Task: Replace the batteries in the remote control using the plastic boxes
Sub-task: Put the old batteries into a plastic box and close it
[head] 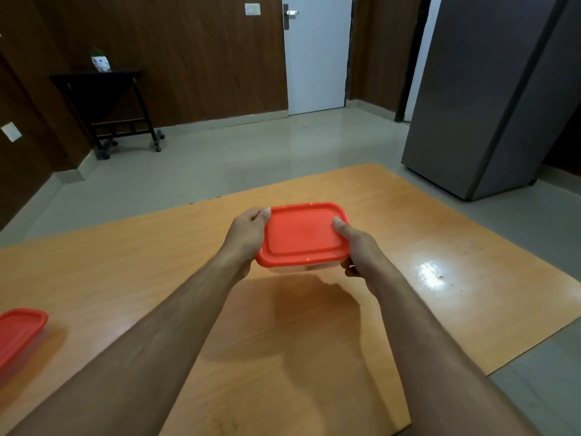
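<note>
Wooden table, orange-brown, glossy w/ light glare toward its right side, sits on grey floor. Directly on it: a 2nd red-lidded plastic box at table's near-left edge, partly cut off by frame. Dark shadow on tabletop near its middle.

A smooth orange-red plastic lid with a soft sheen covers a clear plastic box. The table is glossy, varnished light wood, mirroring the lamp. Behind stand a brushed grey metal fridge, dark grained wood wall panels and a polished floor.
</note>
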